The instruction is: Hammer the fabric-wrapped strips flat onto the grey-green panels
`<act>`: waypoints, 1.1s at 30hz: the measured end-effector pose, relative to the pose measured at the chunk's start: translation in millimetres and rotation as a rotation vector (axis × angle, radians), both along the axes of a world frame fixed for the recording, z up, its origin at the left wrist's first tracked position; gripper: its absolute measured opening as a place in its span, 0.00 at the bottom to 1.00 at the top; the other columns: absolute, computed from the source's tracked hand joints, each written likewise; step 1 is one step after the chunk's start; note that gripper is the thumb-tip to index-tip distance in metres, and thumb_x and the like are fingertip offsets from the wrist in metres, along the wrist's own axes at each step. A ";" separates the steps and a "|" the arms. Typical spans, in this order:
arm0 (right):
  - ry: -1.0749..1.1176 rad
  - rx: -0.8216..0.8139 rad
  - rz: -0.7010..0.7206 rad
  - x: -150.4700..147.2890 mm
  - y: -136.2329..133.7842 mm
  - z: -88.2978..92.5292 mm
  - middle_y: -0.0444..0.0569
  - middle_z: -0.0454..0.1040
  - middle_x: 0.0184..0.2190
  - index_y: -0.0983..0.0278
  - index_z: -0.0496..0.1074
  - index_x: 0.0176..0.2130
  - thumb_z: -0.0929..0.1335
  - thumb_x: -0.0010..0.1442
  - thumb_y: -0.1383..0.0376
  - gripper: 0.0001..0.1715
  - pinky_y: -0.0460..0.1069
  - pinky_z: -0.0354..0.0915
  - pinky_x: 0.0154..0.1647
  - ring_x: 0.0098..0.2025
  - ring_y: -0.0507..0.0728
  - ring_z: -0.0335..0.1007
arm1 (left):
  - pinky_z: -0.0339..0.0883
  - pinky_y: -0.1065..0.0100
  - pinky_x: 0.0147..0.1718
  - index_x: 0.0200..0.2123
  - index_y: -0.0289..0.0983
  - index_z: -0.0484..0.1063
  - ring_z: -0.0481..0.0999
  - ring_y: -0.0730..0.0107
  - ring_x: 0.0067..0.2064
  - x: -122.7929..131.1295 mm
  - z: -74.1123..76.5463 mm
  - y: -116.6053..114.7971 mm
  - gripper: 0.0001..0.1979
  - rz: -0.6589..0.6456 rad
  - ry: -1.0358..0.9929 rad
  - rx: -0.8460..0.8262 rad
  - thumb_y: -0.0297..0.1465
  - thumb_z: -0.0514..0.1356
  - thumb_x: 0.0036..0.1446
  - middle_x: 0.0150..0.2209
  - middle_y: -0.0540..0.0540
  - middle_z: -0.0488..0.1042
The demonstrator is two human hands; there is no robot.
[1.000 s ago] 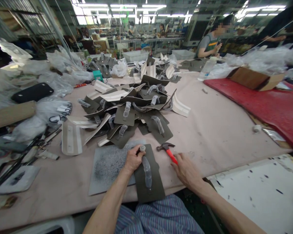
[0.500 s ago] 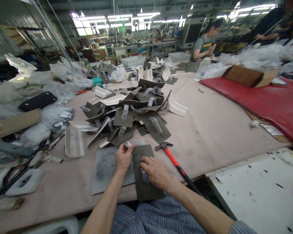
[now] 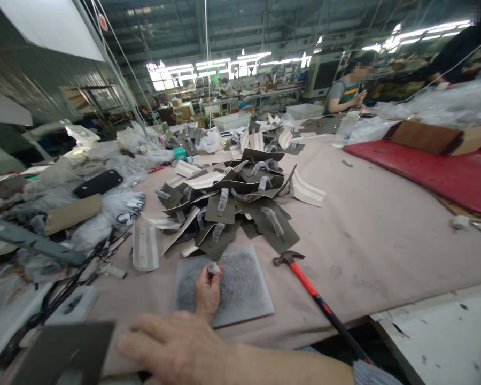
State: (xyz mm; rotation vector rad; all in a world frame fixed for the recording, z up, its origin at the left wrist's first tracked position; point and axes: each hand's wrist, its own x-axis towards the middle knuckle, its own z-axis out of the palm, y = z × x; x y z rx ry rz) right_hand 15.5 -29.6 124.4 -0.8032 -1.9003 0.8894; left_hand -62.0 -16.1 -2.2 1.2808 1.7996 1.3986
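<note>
My left hand (image 3: 208,294) is over the speckled grey board (image 3: 248,289), its fingers closed around a small whitish, roll-like piece (image 3: 214,268) of a kind I cannot make out. Stretched across in front of it, my right hand (image 3: 168,342) is blurred, with its fingers extended to the left. Just beyond those fingertips a dark olive panel (image 3: 64,353) shows at the bottom left, also blurred, with a narrow gap between. On the table right of the board lies a claw hammer (image 3: 310,286) with a red and black handle.
A heap of dark panels (image 3: 244,187) with plastic-wrapped handles is behind the board. Plastic bags (image 3: 124,206) and rods crowd the left. A red sheet (image 3: 420,171) bears a cardboard box (image 3: 428,137) at right. A co-worker (image 3: 344,91) is at the far side.
The dark panel has gone from the board's right side to the bottom left. My right hand has swung left across my body. My left hand still grips the small whitish piece. The view has shifted.
</note>
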 end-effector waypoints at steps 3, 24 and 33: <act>-0.067 0.042 -0.114 26.2 35.7 -11.7 0.47 0.71 0.53 0.56 0.66 0.57 0.66 0.60 0.65 0.25 0.55 0.65 0.58 0.55 0.60 0.67 | 0.76 0.60 0.39 0.42 0.34 0.75 0.78 0.62 0.35 -0.5 -2.1 1.0 0.13 -0.008 -0.053 -0.027 0.37 0.58 0.60 0.32 0.45 0.76; -0.530 -0.167 -0.433 147.0 95.4 -8.9 0.53 0.78 0.38 0.66 0.61 0.63 0.63 0.61 0.64 0.32 0.50 0.65 0.41 0.38 0.60 0.74 | 0.73 0.64 0.42 0.42 0.37 0.73 0.81 0.61 0.40 -2.4 -6.9 5.2 0.15 -0.021 -0.148 -0.005 0.40 0.62 0.55 0.38 0.43 0.81; -0.544 -0.425 -0.325 124.2 -31.7 -85.4 0.51 0.77 0.29 0.66 0.54 0.68 0.58 0.68 0.62 0.31 0.50 0.63 0.33 0.29 0.60 0.74 | 0.73 0.63 0.45 0.48 0.35 0.70 0.80 0.63 0.41 1.8 2.2 5.4 0.21 -0.025 -0.238 -0.006 0.40 0.64 0.54 0.38 0.42 0.80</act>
